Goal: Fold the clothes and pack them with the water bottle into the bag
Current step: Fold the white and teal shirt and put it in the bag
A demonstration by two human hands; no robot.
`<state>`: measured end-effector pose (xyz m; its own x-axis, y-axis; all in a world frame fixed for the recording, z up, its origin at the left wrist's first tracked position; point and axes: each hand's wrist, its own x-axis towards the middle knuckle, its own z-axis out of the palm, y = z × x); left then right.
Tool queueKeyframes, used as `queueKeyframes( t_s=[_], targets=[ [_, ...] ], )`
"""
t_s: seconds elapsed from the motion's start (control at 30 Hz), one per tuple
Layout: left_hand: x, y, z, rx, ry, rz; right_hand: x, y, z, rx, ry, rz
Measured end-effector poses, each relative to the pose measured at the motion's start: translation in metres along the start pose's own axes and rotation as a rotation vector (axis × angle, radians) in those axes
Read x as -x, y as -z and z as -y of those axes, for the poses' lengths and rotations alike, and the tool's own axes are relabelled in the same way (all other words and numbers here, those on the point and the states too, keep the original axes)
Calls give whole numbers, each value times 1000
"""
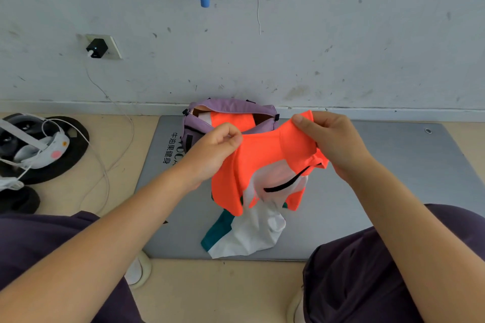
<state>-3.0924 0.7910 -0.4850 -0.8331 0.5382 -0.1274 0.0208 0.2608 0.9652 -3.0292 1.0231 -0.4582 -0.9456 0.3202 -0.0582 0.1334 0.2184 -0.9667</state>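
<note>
- Orange garment (262, 162) held up in the air over the grey mat (393, 178), top edge stretched side to side between both grips, lower part with white and teal panels hanging down and touching the mat.
- Left hand (215, 149) pinching the top edge at its left corner, fingers curled round the cloth.
- Right hand (333, 141) pinching the opposite corner, thumb on top, cloth bunched below the palm.
- Long axis running left to right between the grips; both hands about equally near.
- Purple bag (231, 115) lying open just beyond the garment, against the wall, orange cloth already showing inside.
- Likely next: laying flat on the mat toward the body for folding, bag away from the body.
- Water bottle not seen anywhere.
</note>
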Motion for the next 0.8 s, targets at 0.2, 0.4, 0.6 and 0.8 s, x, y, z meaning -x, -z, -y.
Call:
queueKeyframes(
  t_s=[0.2, 0.4, 0.6, 0.8],
  targets=[
    [5, -6, -3, -42, 13, 106, -2, 2, -1, -19, 19, -47],
    [2, 6, -1, -158, -6, -16, -5, 11, -3, -33, 23, -103],
    [0, 22, 1, -185, -25, -83, -6, 13, -4, 34, 61, -116],
    [-1, 8, 4, -107, 15, -162, -2, 7, 0, 20, 56, -67]
  ],
)
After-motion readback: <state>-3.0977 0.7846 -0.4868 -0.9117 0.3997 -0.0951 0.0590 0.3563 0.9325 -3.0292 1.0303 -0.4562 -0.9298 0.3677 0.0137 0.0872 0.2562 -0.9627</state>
